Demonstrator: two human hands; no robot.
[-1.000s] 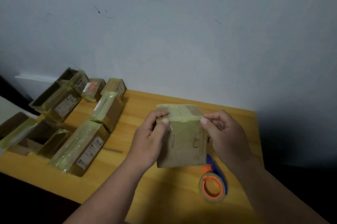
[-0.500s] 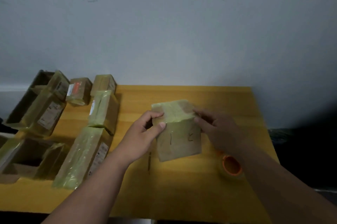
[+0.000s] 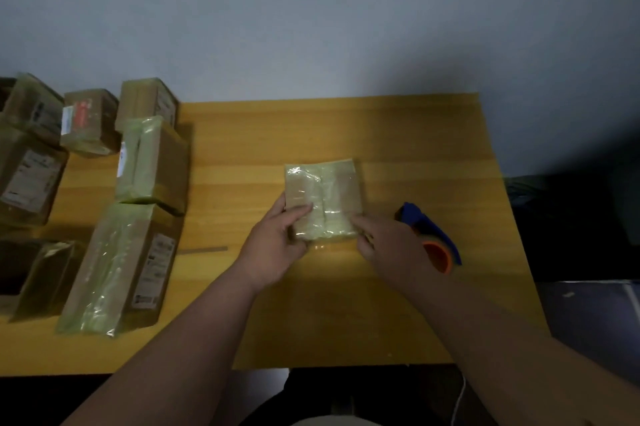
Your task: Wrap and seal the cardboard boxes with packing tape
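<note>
A small cardboard box point(image 3: 323, 197), its top face covered with shiny yellowish tape, lies flat on the wooden table point(image 3: 311, 134) near the middle. My left hand point(image 3: 277, 245) grips its near left corner, thumb on the taped top. My right hand point(image 3: 384, 245) holds the near right corner with the fingertips on the edge. A tape dispenser point(image 3: 433, 235) with a blue handle and an orange roll core lies on the table just right of my right hand, partly hidden by it.
Several taped boxes crowd the left side of the table: a long one point(image 3: 117, 269) near the front, a mid one point(image 3: 152, 162) behind it, smaller ones point(image 3: 90, 120) at the back. A grey wall stands behind. The table's right edge drops to dark floor.
The box went from being held upright above the table to lying flat on it with the taped face up. Both hands stayed on it, and my view tilted downward.
</note>
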